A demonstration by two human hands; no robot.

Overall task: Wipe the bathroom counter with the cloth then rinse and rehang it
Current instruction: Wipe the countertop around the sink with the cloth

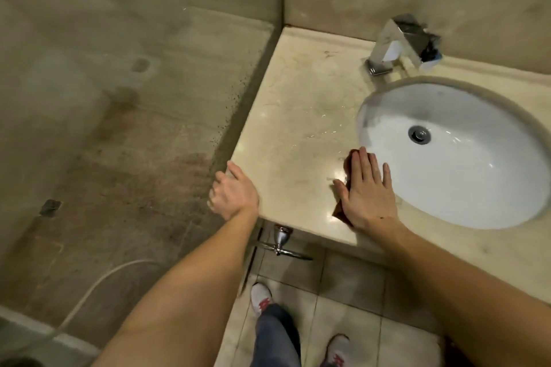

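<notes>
A beige marble counter [298,110] holds a round white sink [465,176] with a chrome faucet [396,45] behind it. My right hand [368,194] lies flat with straight fingers on a dark red-brown cloth [348,161], pressing it onto the counter just left of the sink rim. Most of the cloth is hidden under the palm. My left hand [234,192] rests on the counter's front left corner, thumb on top and fingers bent over the edge. Water streaks shine on the counter between the faucet and the cloth.
A glass shower partition [134,98] stands along the counter's left side, a white hose [89,292] behind it. A chrome towel ring [281,243] hangs under the counter's front edge. My white and red shoes [262,298] stand on the tiled floor below.
</notes>
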